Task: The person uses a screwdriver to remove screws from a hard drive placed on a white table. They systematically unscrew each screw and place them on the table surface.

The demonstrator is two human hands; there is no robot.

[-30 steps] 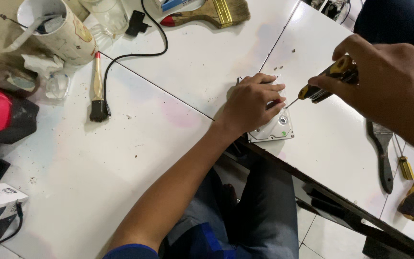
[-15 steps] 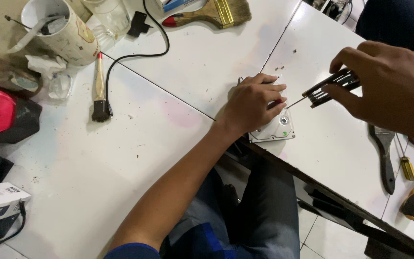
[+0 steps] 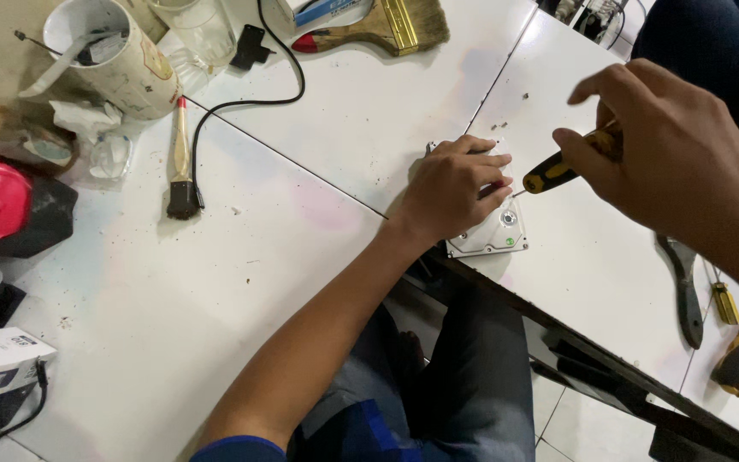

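Hard drive (image 3: 493,233), cover still on, at table (image 3: 215,282) edge: left hand (image 3: 455,184) pressed flat on it, fingers ungripped; right hand (image 3: 669,150) fingers grasping yellow-black screwdriver (image 3: 553,174), tip at cover; loose screws (image 3: 515,111) nearby.

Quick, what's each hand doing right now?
Left hand: open, pressed flat on the silver hard drive.
Right hand: closed around a yellow-and-black screwdriver.
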